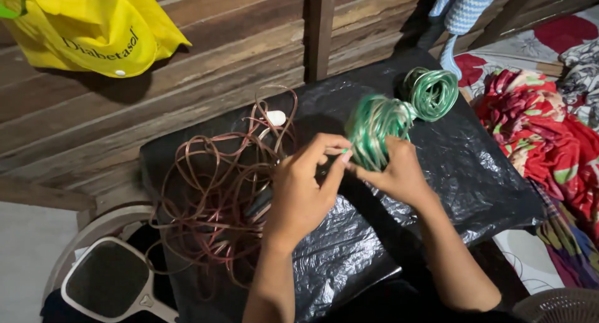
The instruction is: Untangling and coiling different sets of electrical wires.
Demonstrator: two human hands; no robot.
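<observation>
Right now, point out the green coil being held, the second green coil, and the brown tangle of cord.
held green coil (374,126): head view, middle of its loops.
second green coil (432,93): head view, on its right loops.
brown tangle of cord (212,198): head view, on crossing strands.

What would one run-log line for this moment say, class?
left hand: pinching green cord end | right hand: holding green cord coil | nearby: second green coil, brown cord tangle, black plastic sheet

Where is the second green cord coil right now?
In the head view, the second green coil lies on the black plastic sheet, up and right of the right hand, just past the green coil that hand holds.
</observation>
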